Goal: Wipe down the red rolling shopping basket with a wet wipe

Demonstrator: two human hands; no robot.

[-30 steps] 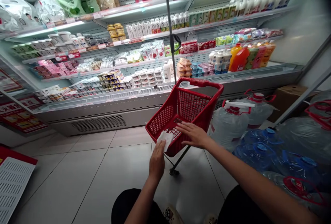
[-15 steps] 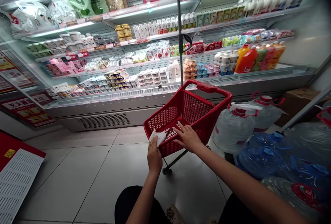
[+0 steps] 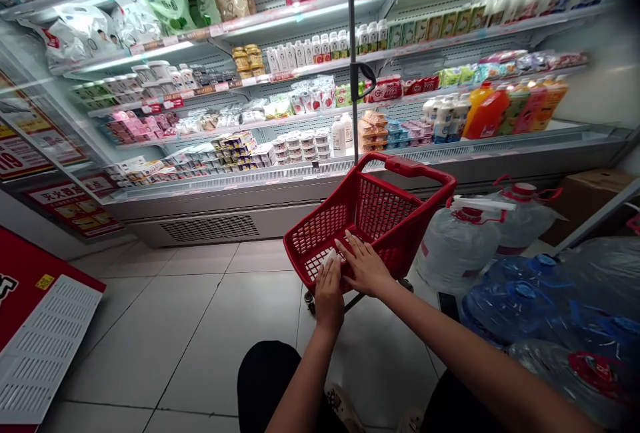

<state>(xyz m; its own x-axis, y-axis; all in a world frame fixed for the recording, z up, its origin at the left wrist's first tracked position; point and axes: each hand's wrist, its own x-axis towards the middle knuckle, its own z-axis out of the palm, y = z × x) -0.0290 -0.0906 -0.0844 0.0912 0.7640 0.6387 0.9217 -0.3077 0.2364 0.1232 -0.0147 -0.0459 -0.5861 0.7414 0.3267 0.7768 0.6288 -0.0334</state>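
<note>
A red plastic shopping cart (image 3: 385,199) stands in front of the refrigerated shelves, its basket toward me. My left hand (image 3: 329,293) lies over the near rim of the basket, fingers together on a white cloth or tissue (image 3: 329,257), of which only a small part shows past the fingertips. Just to the right, my right hand (image 3: 364,265) rests on the near side of the basket with its fingers spread and holding nothing. No goods are visible inside the basket.
Refrigerated shelves (image 3: 210,198) full of dairy goods and drinks run along the back. Large water bottles (image 3: 457,246) and a cardboard box (image 3: 590,199) stand at the right. A dark phone-like object (image 3: 449,306) lies near them. A red-and-white unit (image 3: 55,326) is at the left.
My left hand has slid right along the basket's rim with the white cloth, closer to my right hand. The cart's near end has turned slightly, and the view has shifted a little.
</note>
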